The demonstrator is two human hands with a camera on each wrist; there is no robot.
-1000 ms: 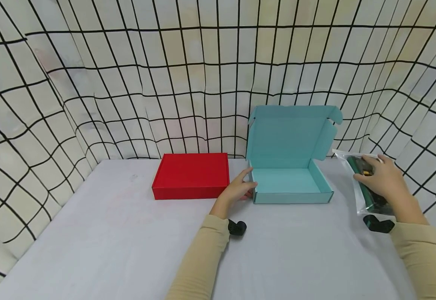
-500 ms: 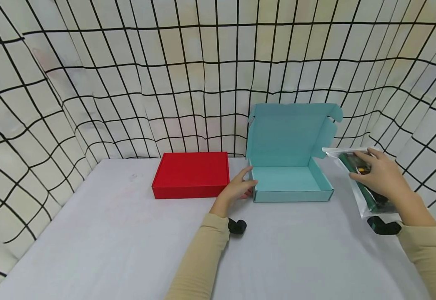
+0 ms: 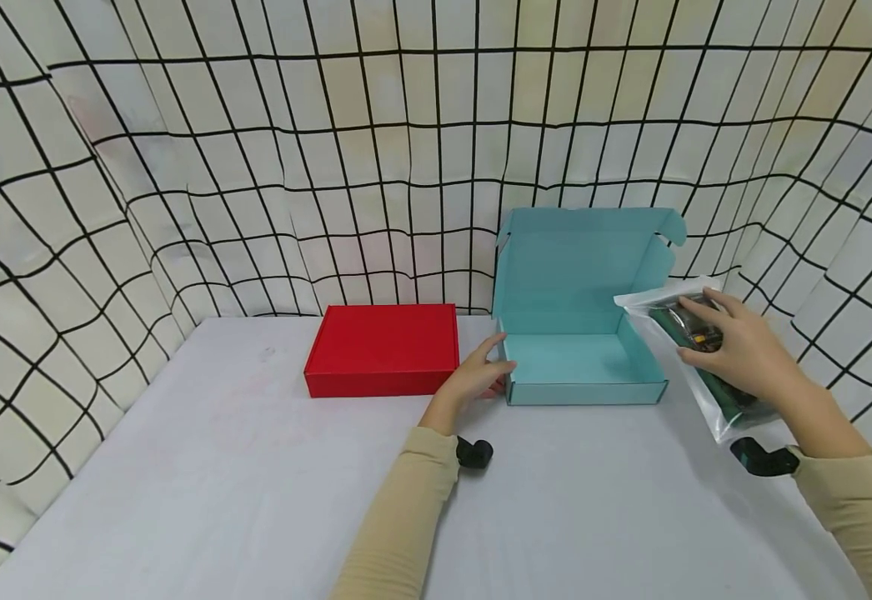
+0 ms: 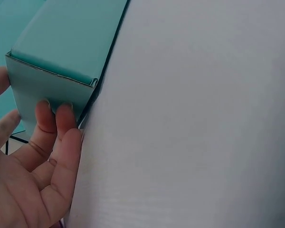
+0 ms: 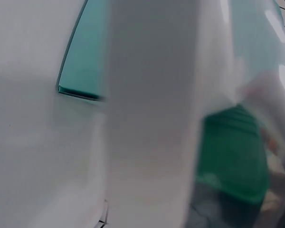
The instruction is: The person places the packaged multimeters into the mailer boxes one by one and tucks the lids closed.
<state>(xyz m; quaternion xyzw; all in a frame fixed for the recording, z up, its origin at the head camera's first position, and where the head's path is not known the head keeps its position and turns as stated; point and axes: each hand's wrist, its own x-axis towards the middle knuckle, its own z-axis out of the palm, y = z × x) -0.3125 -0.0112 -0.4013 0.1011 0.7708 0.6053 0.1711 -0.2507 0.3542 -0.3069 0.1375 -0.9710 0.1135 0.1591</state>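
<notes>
A teal cardboard mailer box (image 3: 578, 358) stands on the table with its lid raised at the back. My left hand (image 3: 475, 375) holds its left side wall; in the left wrist view, curled fingertips (image 4: 46, 111) touch the outside of that wall and another digit reaches past its top edge. My right hand (image 3: 744, 346) grips a clear plastic bag (image 3: 706, 392) with something green and black inside, the contents partly hidden by the fingers. The bag tilts at the box's right side, its upper left corner overlapping the box in the head view. Blurred plastic fills much of the right wrist view.
A closed red box (image 3: 383, 346) lies just left of the teal box, near the left hand. White cloth covers the table (image 3: 256, 492). A white curtain (image 3: 293, 167) with black grid lines surrounds the back and sides.
My right hand has lifted the bag and carried it left toward the teal box. The left hand and both boxes have stayed in place.
</notes>
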